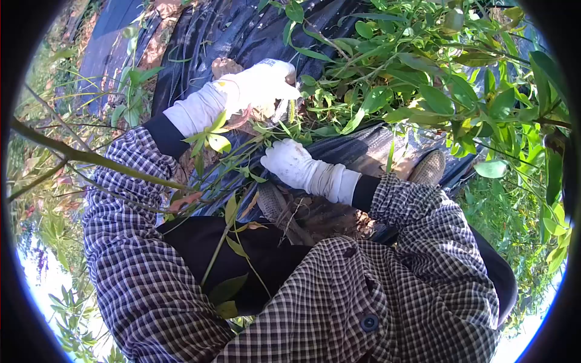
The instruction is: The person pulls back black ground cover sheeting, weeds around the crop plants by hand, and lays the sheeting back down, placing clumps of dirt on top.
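My left hand, in a white glove, reaches over the black ground sheet at the edge of a leafy green clump. Its fingers are curled; what they hold, if anything, is hidden, though pale thin strands show just below them. Nearer to me is my right hand, also in a white glove smudged with dirt. It is closed in a fist against thin green stems that trail to the left; the grip itself is partly hidden.
Black ground sheet covers the soil, with dry leaves on it. A bare woody branch crosses from the left in front of my left sleeve. Leafy branches crowd the right. My shoes are close behind my right hand.
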